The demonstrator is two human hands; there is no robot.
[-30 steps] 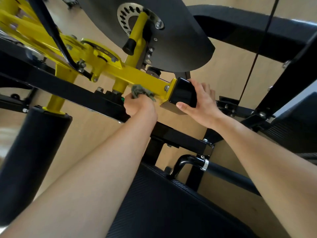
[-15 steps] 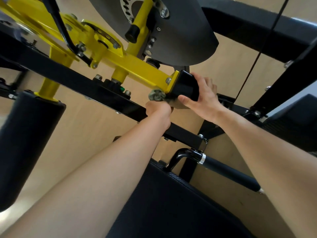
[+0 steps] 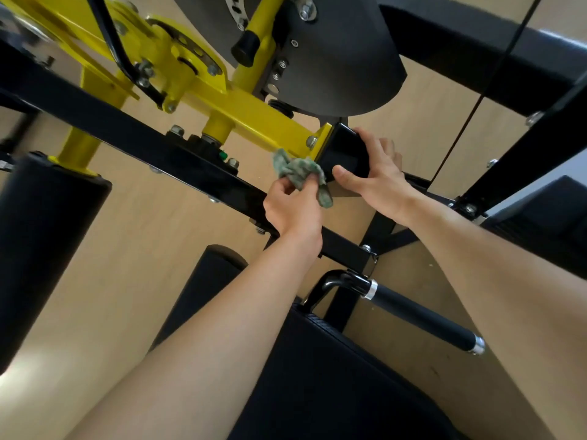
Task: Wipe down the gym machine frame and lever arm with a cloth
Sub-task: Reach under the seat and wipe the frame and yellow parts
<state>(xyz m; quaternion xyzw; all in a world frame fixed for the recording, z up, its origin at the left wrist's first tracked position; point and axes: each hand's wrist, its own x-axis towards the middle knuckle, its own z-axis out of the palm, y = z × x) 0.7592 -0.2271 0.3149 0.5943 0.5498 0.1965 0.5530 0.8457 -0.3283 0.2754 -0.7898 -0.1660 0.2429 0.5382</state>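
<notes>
A yellow lever arm [image 3: 254, 119] runs from the upper left down to a black end block [image 3: 344, 150] at the centre. My left hand [image 3: 293, 208] pinches a crumpled green cloth [image 3: 300, 171], which touches the lower end of the yellow arm just left of the block. My right hand [image 3: 378, 179] grips the black end block, thumb on its lower face and fingers wrapped behind it. A black frame bar [image 3: 133, 144] crosses diagonally under the yellow arm and passes behind my left hand.
A black roller pad [image 3: 44, 246] hangs at the left on a yellow post. A black cam cover [image 3: 336, 58] sits above the block. A black handle grip [image 3: 422, 315] with chrome ends sticks out lower right, above a black seat pad [image 3: 343, 385]. Wooden floor lies beneath.
My left hand has slid the cloth along the yellow arm from its middle down to the end beside the black block. My right hand has kept its hold on the block.
</notes>
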